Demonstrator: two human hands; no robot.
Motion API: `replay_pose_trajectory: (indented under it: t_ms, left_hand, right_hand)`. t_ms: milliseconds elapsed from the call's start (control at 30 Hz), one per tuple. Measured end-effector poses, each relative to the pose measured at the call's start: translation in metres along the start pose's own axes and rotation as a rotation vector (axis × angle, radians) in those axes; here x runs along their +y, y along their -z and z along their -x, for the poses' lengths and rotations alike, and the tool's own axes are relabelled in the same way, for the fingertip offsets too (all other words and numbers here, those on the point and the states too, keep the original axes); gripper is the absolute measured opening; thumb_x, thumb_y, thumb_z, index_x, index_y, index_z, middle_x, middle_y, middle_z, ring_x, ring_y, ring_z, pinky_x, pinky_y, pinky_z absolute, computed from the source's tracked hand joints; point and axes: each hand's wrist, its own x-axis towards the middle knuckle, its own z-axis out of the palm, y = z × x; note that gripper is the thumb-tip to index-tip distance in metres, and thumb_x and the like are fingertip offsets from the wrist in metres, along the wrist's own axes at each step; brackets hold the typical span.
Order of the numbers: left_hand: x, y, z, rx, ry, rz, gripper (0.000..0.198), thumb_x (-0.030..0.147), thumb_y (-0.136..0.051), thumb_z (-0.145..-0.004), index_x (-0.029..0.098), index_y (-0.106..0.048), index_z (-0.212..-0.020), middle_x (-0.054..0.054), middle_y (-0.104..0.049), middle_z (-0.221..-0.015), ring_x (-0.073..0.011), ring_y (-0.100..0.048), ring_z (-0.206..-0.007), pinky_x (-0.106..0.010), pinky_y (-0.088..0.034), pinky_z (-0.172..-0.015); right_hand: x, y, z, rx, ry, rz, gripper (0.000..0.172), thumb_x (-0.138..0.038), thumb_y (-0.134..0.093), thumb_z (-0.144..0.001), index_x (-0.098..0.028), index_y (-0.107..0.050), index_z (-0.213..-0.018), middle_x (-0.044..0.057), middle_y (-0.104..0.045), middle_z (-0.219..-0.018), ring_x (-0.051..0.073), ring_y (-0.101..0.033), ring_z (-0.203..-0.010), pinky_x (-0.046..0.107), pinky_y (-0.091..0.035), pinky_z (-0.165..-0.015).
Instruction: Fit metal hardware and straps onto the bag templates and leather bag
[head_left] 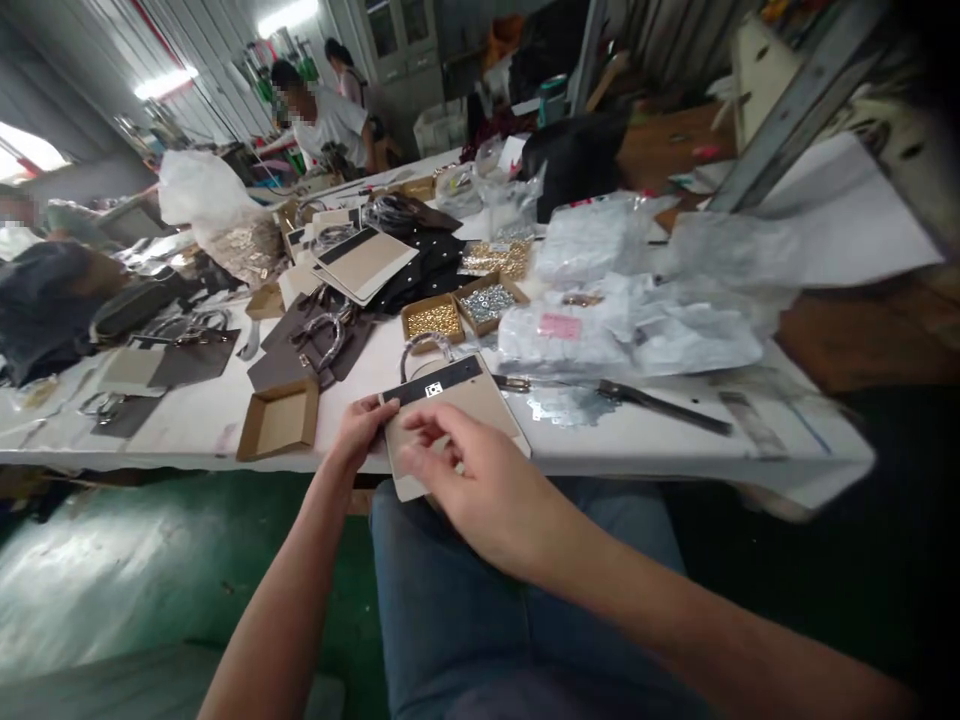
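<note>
1. My left hand (360,428) grips the beige panel (489,408) by its left edge, thumb on top near the dark band (405,393).
2. My right hand (484,485) is over the panel, fingers curled toward the thumb with a narrow gap; I cannot tell whether anything sits between them.
3. The panel is at the front edge of my white worktable (206,415), its lower corner jutting out past that edge above my lap.
4. A small silvery plate (433,390) shows on the dark band, and a wrapped handle (424,343) loops up beyond it.
5. Just right of the panel, flat metal pieces (570,408) lie heaped beside a dark strip (675,408).
6. Left of my left hand, near the front edge, is a cardboard box (274,425).
7. Behind the panel, gold-coloured bits (433,320) and silvery bits (489,302) fill two neighbouring boxes.
</note>
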Motion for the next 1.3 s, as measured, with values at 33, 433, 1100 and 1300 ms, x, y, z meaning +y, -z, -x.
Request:
replay_pose_trajectory:
  t_ms: [33, 433, 1100, 1300]
  left_hand:
    - [-0.001, 0.0, 0.0, 0.021, -0.021, 0.02, 0.048, 0.059, -0.101, -0.075, 0.02, -0.076, -0.087, -0.003, -0.07, -0.067, -0.0182, -0.061, -0.06, -0.029, -0.039, -0.054]
    - [-0.009, 0.002, -0.002, 0.024, -0.078, 0.115, 0.058, 0.061, -0.103, -0.071, 0.013, -0.082, -0.096, -0.009, -0.081, -0.087, -0.0189, -0.068, -0.068, -0.026, -0.046, -0.06]
    - [-0.003, 0.008, 0.008, -0.012, -0.066, 0.155, 0.056, 0.061, -0.103, -0.068, 0.014, -0.082, -0.091, -0.007, -0.08, -0.081, -0.0174, -0.065, -0.064, -0.026, -0.042, -0.058]
    - [-0.005, 0.015, 0.009, -0.053, -0.075, 0.167, 0.053, 0.059, -0.101, -0.072, 0.013, -0.082, -0.091, -0.008, -0.08, -0.083, -0.017, -0.065, -0.066, -0.026, -0.043, -0.059]
  right_hand:
    - [0.019, 0.008, -0.003, 0.051, -0.062, 0.042, 0.02, -0.032, -0.07, -0.111, -0.023, -0.076, -0.127, 0.007, -0.083, -0.116, 0.023, -0.077, -0.104, 0.038, -0.06, -0.093]
    - [0.096, 0.041, 0.007, 0.109, -0.149, 0.208, 0.032, -0.043, -0.072, -0.106, -0.024, -0.08, -0.13, 0.007, -0.082, -0.111, 0.021, -0.07, -0.085, 0.037, -0.057, -0.082]
    - [0.199, 0.152, 0.033, 0.503, -0.131, 0.895, 0.03, -0.039, -0.071, -0.101, -0.026, -0.084, -0.125, 0.01, -0.083, -0.116, 0.03, -0.078, -0.096, 0.043, -0.058, -0.089]
    - [0.204, 0.149, 0.02, 0.462, -0.147, 0.941, 0.036, -0.043, -0.067, -0.105, -0.024, -0.085, -0.13, 0.014, -0.081, -0.119, 0.031, -0.078, -0.096, 0.044, -0.057, -0.089]
